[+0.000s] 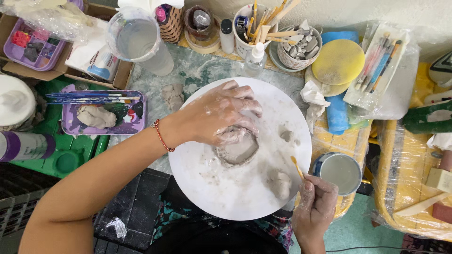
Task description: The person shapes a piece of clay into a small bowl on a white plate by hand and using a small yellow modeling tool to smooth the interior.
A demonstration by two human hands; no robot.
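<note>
The right hand [314,202] is nearest, at the near right edge of the round white board [235,188]. Its fingers pinch a thin brush [297,168] with a yellow tip, and the tip points up over the board. Just right of the board sits a small cup of grey water [341,172]. On the board, near the brush, lies a small lump of clay [279,182]. In the middle of the board sits a little grey clay bowl [238,151]. The left hand [221,115] reaches over it, and its curled fingers grip the far rim of the bowl. The hand is smeared with wet clay. Left of the board is a purple tray [136,124] with clay and blue brushes. Behind the board stand a clear jug [139,40] and a pot of tools [249,28].
</note>
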